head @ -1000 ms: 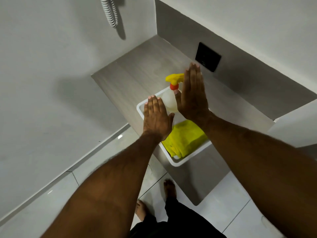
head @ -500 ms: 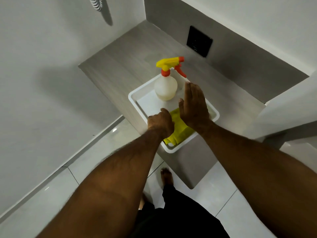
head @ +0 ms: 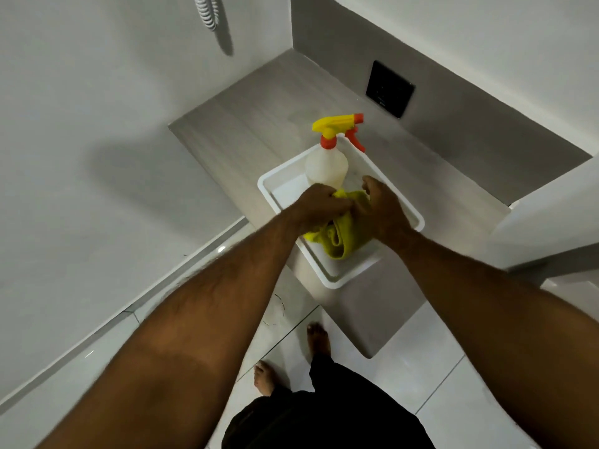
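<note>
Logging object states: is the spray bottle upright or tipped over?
Upright. The spray bottle stands on its base in the white tray, trigger head on top.

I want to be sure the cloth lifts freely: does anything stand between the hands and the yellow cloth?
Nothing visible does. The left hand and the right hand grip the yellow cloth inside the white tray. The spray bottle stands behind the cloth, at the tray's far end, not over it.

cloth (head: 344,235) in tray (head: 417,218), bottle (head: 325,166) behind cloth
</note>
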Tool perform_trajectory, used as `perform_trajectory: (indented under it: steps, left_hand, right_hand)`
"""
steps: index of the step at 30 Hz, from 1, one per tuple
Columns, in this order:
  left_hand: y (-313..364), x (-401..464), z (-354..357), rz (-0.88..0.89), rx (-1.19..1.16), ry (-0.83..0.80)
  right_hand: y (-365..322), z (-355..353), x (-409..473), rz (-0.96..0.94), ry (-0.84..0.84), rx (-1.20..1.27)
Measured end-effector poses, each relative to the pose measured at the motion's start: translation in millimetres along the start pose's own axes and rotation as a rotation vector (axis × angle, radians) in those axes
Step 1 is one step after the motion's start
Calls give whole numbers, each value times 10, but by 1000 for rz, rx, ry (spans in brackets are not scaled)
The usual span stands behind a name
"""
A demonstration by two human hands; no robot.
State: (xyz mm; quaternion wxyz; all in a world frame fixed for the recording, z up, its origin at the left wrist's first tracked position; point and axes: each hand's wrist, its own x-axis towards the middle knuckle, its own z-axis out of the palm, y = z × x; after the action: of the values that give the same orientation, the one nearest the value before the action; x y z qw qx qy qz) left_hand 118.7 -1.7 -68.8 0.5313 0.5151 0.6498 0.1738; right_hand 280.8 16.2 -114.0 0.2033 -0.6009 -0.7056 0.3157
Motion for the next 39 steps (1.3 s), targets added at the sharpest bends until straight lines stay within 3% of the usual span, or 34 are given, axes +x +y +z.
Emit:
perform_trajectory:
  steps: [9,11,13,15,19,25,28,32,39]
  left_hand:
    - [-33,-879,-1265,81,-397,219]
    - [-219,-1105,-1555,82,-438,295]
    - [-477,-1334,-1822,64,-447,379]
    - [-835,-1599,-2080,-3,-419,482]
    - [-1657,-2118,-2418,-289,-141,590]
    - [-2445,-2274,-2307,-425,-279,634]
    - [-2701,-2125,-2078,-478,-295,649]
    - [-3167,-1777,-1589,-575,-120,580]
    - [-5009,-710,-115,-696,22,324]
  right_hand:
    - [-1017,504,159,61,-82,610]
    - [-1293,686,144,187,-271,859]
    - [-1551,831,102,259,-502,934]
    - [-1817,1001,61,188,-626,865]
    - [-2287,1359,-32,87,-722,765]
    - [-2457,1919,-324,144,-715,666]
    - [-2188,2070,-415,163,-702,595]
    - [-1645,2369,-519,219,-693,494]
    - [93,3969,-655,348,-587,-18]
